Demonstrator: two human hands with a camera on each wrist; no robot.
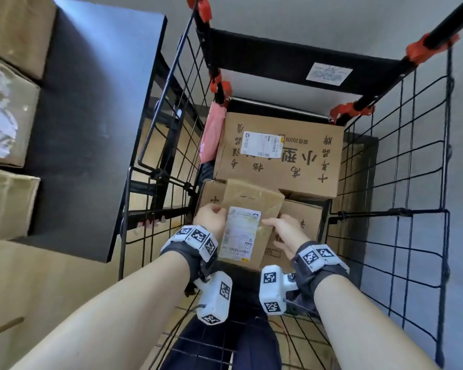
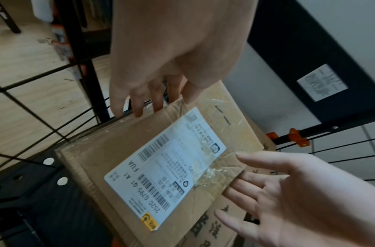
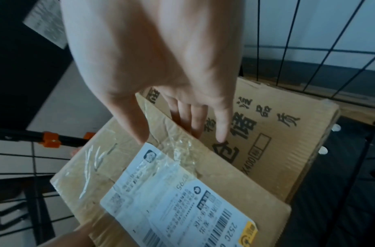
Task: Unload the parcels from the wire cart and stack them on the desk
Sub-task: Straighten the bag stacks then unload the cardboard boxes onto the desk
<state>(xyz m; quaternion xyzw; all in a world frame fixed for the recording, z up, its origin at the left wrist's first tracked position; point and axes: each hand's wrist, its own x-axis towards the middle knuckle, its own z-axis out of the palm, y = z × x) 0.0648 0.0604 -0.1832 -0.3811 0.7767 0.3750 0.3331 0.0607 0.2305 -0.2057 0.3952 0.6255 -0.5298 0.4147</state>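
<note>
A flat brown parcel with a white shipping label lies tilted on other boxes inside the black wire cart. My left hand holds its left edge, thumb on top and fingers down the side. At the right edge, my right hand has its fingers spread. Its thumb touches the parcel and its fingers reach down onto the printed box beneath. A large printed carton fills the back of the cart.
A pink bag is wedged between the large carton and the cart's left wire wall. The dark desk stands left of the cart, with cardboard boxes stacked along its far left. A black panel bridges the cart's top.
</note>
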